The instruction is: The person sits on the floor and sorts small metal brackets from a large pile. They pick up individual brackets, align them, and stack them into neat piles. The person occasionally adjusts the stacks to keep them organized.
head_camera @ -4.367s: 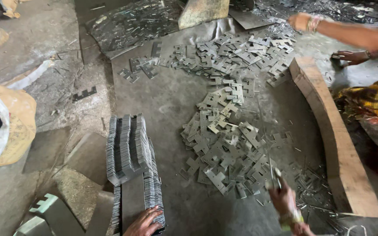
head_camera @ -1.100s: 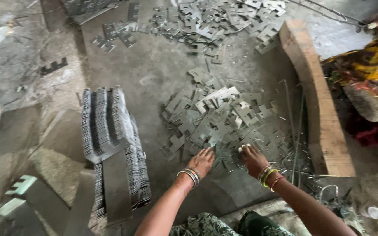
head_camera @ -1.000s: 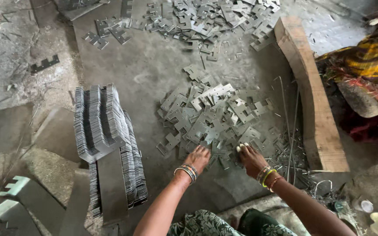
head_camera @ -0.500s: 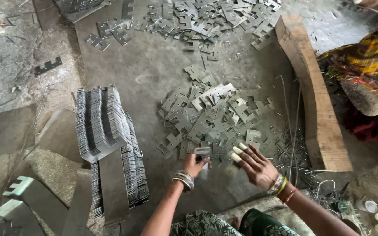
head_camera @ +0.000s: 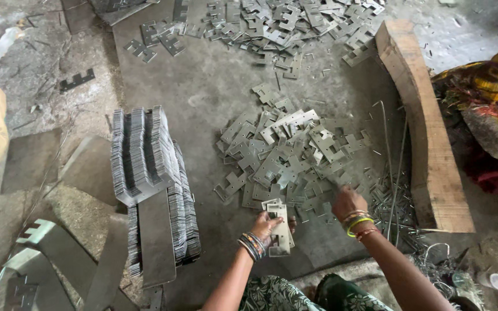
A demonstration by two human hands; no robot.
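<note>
Holding stacked metal plates, left hand, right hand in pile

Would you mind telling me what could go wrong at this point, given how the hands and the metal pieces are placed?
1. Both hands are bare: the right hand reaches into the loose pile of notched metal plates, whose edges may cut.
2. The left hand holds a small stack of plates by one side; the stack might fan out and slip.
3. Thin wire scraps lie beside the right wrist and might snag the bangles.

A gritty grey concrete floor lay in flat daylight; a curved wooden beam rested at right.
</note>
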